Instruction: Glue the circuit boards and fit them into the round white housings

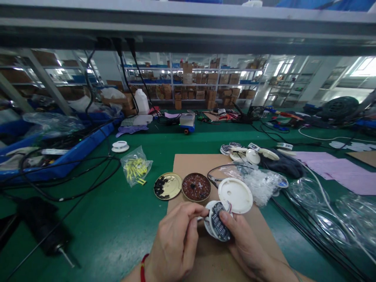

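A round white housing with a dark circuit board (220, 221) on its face is held up over the brown cardboard (205, 254). My right hand (245, 239) grips it from the right, thumb on the board. From the left, my left hand (178, 235) reaches its rim with thumb and index finger close together; what lies between those fingertips is too small to tell. Thin wires run from the board toward a white round cover (235, 195) just behind. Beyond the hands sit a round tin of small reddish-brown pieces (196, 188) and a gold lid with black pieces (172, 186).
On the left are a bag of yellow parts (135, 166), a blue bin (73, 160) and a power screwdriver (44, 227) with cables. To the right lie a bag of white pieces (261, 184), black cables (311, 231) and clear plastic covers (331, 223). A shelf edge (188, 19) spans overhead.
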A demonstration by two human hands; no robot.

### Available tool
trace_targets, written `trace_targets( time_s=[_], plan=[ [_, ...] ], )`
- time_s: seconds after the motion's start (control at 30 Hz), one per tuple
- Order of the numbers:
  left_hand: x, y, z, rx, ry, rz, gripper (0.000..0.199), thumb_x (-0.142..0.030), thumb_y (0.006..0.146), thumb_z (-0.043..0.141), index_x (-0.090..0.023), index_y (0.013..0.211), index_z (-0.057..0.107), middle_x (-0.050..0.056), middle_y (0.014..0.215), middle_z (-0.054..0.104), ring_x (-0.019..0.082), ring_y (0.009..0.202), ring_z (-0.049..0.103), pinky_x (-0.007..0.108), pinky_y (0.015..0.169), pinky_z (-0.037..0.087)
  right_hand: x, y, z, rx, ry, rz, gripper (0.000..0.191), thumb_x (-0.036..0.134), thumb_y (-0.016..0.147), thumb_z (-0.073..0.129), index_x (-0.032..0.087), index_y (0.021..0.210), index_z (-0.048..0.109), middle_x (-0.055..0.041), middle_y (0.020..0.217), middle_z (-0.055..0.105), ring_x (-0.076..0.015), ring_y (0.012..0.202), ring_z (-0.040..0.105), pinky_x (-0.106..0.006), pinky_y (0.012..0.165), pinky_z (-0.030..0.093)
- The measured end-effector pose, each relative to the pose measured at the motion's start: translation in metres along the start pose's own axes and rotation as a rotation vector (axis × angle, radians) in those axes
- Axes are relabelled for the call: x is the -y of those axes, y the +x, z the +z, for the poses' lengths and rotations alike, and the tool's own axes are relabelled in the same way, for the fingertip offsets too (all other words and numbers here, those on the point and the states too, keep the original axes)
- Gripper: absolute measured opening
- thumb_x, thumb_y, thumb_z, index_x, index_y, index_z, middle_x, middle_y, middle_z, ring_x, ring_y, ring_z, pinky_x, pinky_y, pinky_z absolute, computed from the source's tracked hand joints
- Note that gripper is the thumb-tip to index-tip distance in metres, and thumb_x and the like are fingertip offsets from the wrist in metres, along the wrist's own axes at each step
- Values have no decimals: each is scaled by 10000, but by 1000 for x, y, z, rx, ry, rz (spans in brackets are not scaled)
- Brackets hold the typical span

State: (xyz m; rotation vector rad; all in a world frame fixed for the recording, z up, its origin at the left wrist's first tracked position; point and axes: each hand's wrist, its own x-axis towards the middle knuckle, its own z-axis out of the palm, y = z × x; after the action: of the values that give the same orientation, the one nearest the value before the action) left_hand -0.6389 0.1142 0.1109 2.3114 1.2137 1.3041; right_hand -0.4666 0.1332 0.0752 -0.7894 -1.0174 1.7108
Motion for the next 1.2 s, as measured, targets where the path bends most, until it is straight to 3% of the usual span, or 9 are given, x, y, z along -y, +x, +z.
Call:
trace_targets(
  time_s=[0.13, 0.3, 0.4, 0.5, 0.7, 0.93, 1.07, 1.1, 1.2],
  plan=[
    [2, -2, -2, -10, -71, -78, 291, -97, 885, 402, -220, 1137, 479, 37, 993, 690, 142, 935, 649, 258, 834, 520, 3, 4, 2, -59, -69, -34, 401, 534, 759, 680, 204, 983, 639, -92, 1104, 679, -286, 1093, 586, -444, 998, 430],
    [8, -6, 4, -40, -28, -56, 533, -253, 853, 536, -181, 1339, 331, 135, 1376, 465, 232, 1291, 434, 407, 1073, 395, 2, 11, 2, -78, -157, -113, 485, 588, 743, 670, 239, 1080, 648, -91, 1147, 668, -295, 1210, 516, -466, 1094, 320],
    [10, -7, 14, 84, 25, 24, 781, -306, 765, 675, -164, 1402, 246, 157, 1424, 413, 261, 1332, 385, 431, 1102, 364, 1, 6, 0, 29, -231, -154, 518, 598, 801, 606, 212, 1146, 628, -102, 1133, 671, -275, 1237, 495, -465, 1121, 264],
    [10, -8, 19, 78, -6, -47, 674, -259, 783, 649, -190, 1363, 311, 133, 1345, 509, 242, 1242, 494, 404, 1045, 430, 2, -1, 0, 179, -299, -151, 537, 598, 834, 563, 196, 1188, 607, -113, 1200, 637, -262, 1250, 483, -453, 1121, 263],
    [5, -4, 9, 36, -419, -402, 586, -303, 732, 704, -223, 1254, 451, 113, 1274, 570, 268, 1113, 591, 400, 962, 489, 12, -2, 2, 206, -164, -154, 534, 493, 772, 699, 249, 1229, 569, -69, 1320, 570, -248, 1240, 501, -421, 1094, 326],
    [2, -1, 4, 214, -787, -445, 668, -363, 714, 740, -232, 1295, 440, 105, 1309, 543, 270, 1148, 566, 409, 1007, 445, 5, -8, 2, 65, 40, 37, 679, 413, 567, 870, 246, 1168, 600, -88, 1181, 659, -280, 1125, 590, -465, 1043, 390],
    [6, 10, -18, 286, -568, -422, 971, -484, 605, 805, -264, 1406, 302, 89, 1445, 413, 271, 1307, 416, 405, 1102, 329, 5, -7, 2, 69, 109, 22, 657, 373, 593, 865, 252, 1181, 599, -83, 1146, 669, -270, 1148, 572, -466, 1082, 342],
    [7, 14, -26, 292, -432, -424, 916, -494, 635, 780, -267, 1395, 322, 80, 1438, 422, 261, 1314, 404, 401, 1108, 315, 6, -6, 3, 69, 117, -1, 649, 373, 614, 853, 257, 1196, 592, -84, 1152, 666, -272, 1143, 573, -473, 1077, 349],
    [10, 17, -45, 408, 21, -486, 417, -444, 824, 582, -256, 1193, 536, 62, 1200, 609, 253, 1122, 554, 419, 982, 413, 12, -1, 2, 41, 123, -66, 673, 386, 656, 823, 280, 1259, 546, -88, 1202, 640, -288, 1149, 565, -491, 1007, 432]
  ],
)
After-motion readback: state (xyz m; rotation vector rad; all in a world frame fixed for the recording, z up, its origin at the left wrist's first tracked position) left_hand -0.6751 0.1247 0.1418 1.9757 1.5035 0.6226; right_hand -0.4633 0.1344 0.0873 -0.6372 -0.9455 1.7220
